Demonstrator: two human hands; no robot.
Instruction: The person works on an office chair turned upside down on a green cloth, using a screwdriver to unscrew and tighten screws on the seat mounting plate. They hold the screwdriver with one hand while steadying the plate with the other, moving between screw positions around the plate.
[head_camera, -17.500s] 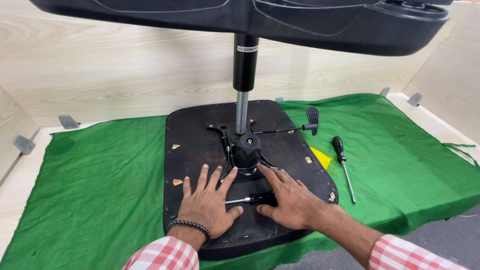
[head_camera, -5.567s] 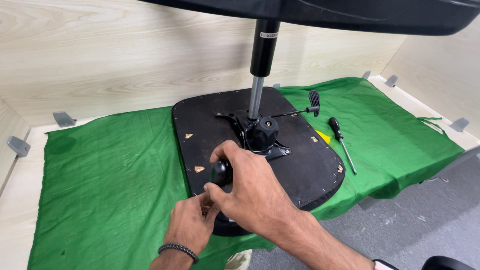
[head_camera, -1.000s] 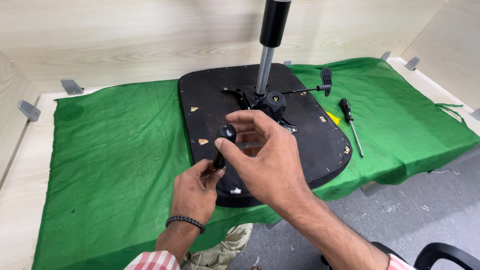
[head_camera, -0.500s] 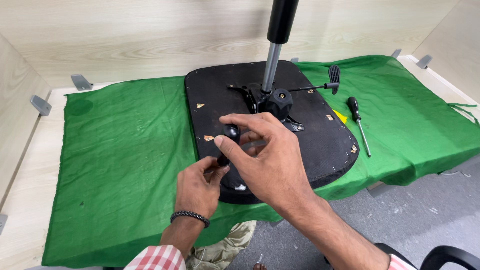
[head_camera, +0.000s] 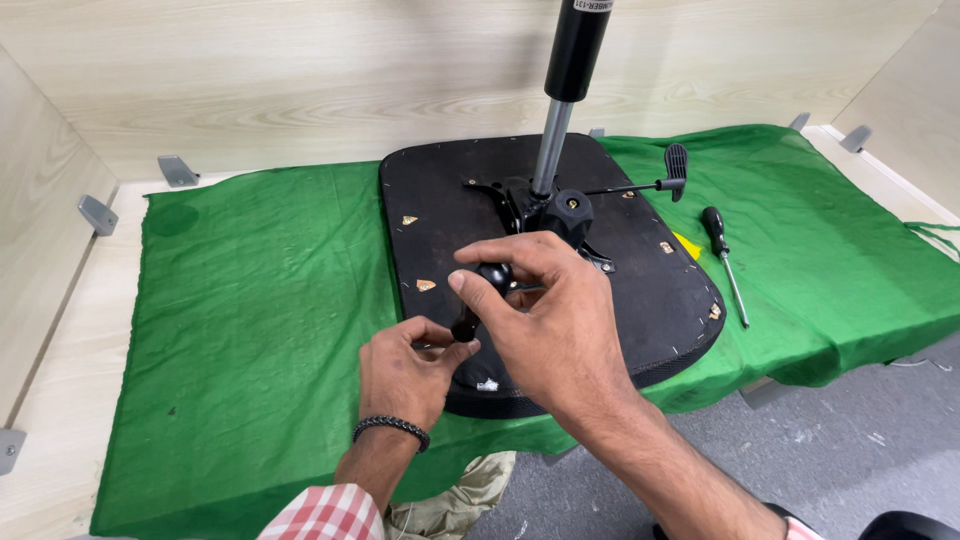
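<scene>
1. Since a moment ago both hands hardly shift: left hand (head_camera: 405, 368) pinches the black handle's (head_camera: 478, 298) lower end, right hand (head_camera: 545, 325) grips its knob.
2. It stays above the seat base (head_camera: 640, 300), mid-desk, so the work continues.

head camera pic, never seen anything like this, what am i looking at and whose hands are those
The picture comes from a camera worn on a person's head, looking down, so both hands are that person's own. On a green cloth over a wooden bench lies a black upturned chair seat, with a metal column rising from the mechanism at its middle and a thin lever sticking out sideways. A black-handled screwdriver lies on the cloth to the right. The right hand grips a black-handled tool over the seat, and the left hand pinches its lower end. What the tool's tip touches is hidden.
</scene>
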